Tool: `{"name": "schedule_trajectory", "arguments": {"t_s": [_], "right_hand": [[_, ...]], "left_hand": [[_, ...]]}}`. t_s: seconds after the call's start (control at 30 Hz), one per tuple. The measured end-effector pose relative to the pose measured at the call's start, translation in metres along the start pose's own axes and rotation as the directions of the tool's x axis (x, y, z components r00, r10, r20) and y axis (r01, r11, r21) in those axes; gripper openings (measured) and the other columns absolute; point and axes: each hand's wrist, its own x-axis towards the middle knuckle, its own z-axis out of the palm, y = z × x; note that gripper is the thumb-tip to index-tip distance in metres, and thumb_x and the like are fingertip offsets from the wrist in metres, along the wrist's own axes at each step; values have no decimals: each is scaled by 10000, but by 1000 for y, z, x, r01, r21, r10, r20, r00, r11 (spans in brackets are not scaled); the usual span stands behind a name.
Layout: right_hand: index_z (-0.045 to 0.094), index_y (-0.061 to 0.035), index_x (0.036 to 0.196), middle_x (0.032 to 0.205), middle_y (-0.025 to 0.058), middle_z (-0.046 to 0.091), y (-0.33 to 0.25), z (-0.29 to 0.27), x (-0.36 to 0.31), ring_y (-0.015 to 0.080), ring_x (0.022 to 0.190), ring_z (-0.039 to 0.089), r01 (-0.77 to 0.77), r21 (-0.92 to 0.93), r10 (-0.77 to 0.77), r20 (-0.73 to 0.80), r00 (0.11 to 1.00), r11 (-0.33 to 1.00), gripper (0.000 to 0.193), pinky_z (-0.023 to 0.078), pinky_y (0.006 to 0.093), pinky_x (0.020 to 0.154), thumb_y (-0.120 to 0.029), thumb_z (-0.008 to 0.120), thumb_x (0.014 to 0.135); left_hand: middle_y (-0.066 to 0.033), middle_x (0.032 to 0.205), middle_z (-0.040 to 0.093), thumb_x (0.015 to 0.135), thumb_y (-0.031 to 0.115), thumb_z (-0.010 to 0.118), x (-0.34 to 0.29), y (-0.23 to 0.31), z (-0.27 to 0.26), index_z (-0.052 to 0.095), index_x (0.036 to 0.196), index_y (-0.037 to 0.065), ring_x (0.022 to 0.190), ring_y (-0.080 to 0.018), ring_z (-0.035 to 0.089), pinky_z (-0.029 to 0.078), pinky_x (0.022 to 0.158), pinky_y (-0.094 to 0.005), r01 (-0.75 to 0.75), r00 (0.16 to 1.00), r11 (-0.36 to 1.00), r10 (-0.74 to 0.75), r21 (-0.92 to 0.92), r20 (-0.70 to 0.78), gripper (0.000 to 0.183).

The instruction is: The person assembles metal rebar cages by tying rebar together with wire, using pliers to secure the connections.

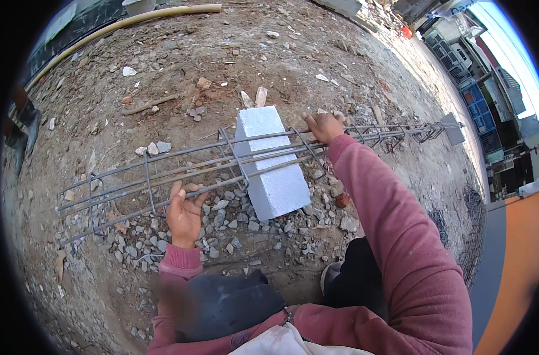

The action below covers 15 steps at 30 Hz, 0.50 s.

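A long rebar cage (234, 157) of thin steel bars and bent stirrups lies across a pale rectangular block (283, 188), reaching from the left to the far right. Its left end extends past the block over the gravel. My left hand (185, 216) has its fingers and thumb curled round the near bar, left of the block. Right of the block, my right hand (325, 126) grips the far bar from above, beside a stirrup; part of its fingers is hidden. A second grey block (452, 129) sits at the cage's far right end.
Grey gravel (219, 228) and stones are scattered under and around the cage. A yellowish pole (145, 18) runs along the upper left. Two dark boots (26, 127) stand at the far left. More steel mesh (473, 228) lies at the right, near an orange panel (523, 254).
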Motion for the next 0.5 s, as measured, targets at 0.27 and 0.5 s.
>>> {"name": "schedule_trajectory", "arguments": {"t_s": [0.27,0.5], "right_hand": [[649,-116,976,981,143,645,167,-69,-16,314,947,600,-79,-197,79,-9,997,977,310,408,479,855,-366,530,837],[666,-80,875,908,158,651,177,-47,-16,320,874,619,-21,-24,20,-19,1000,1000,263,486,393,780,-318,612,777]], "left_hand": [[-175,1112,546,959,175,356,2,-3,6,344,1281,-7,1043,-269,546,493,900,-399,22,999,1000,-22,-17,28,369],[-177,1227,501,947,199,393,-9,16,14,318,1328,7,1021,-250,555,504,867,-372,91,996,988,-90,129,-10,434]]}}
